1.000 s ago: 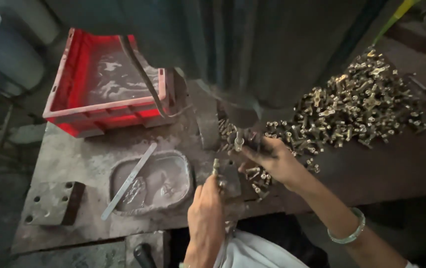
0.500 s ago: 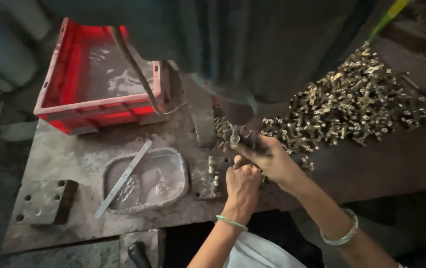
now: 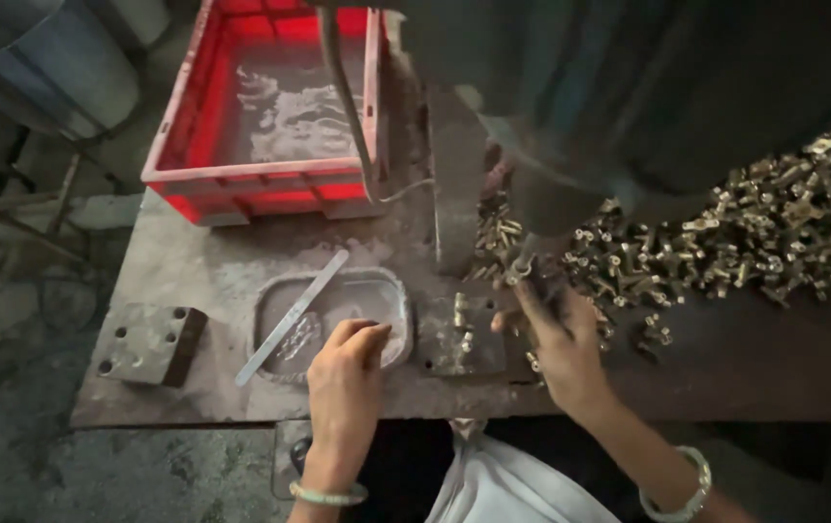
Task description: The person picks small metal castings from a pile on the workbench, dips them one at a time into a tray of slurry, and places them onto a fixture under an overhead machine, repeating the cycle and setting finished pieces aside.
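Brass-coloured small fittings (image 3: 725, 242) lie heaped across the right half of the head view, on a grimy steel table (image 3: 193, 261) that fills the middle of the frame. A dark machine body (image 3: 648, 87) looms over the upper right, its lower end coming down toward the centre.

Right of centre, the right hand (image 3: 561, 344) reaches up and away from the person, its fingers (image 3: 532, 310) pinched together on one small brass piece (image 3: 522, 263) held right beneath the machine's lower end. That piece looks elongated, with its long axis running from lower left to upper right of the frame and its far end pointing up toward the machine; its exact shape is too small to tell. The heap starts just to the right of this hand, so the right hand is much the nearer to it.

Left of it, at lower centre, the left hand (image 3: 346, 378) rests with fingers curled loosely together, holding nothing that can be seen, its fingertips at the near rim of a shallow grey metal tray (image 3: 391, 291). A flat metal strip (image 3: 292, 317) lies slantwise across the tray. Between the two hands sits a low metal fixture (image 3: 462, 339) carrying a few brass bits.

At upper left stands a red plastic crate (image 3: 261, 179). At lower left lies a drilled steel block (image 3: 149, 344).
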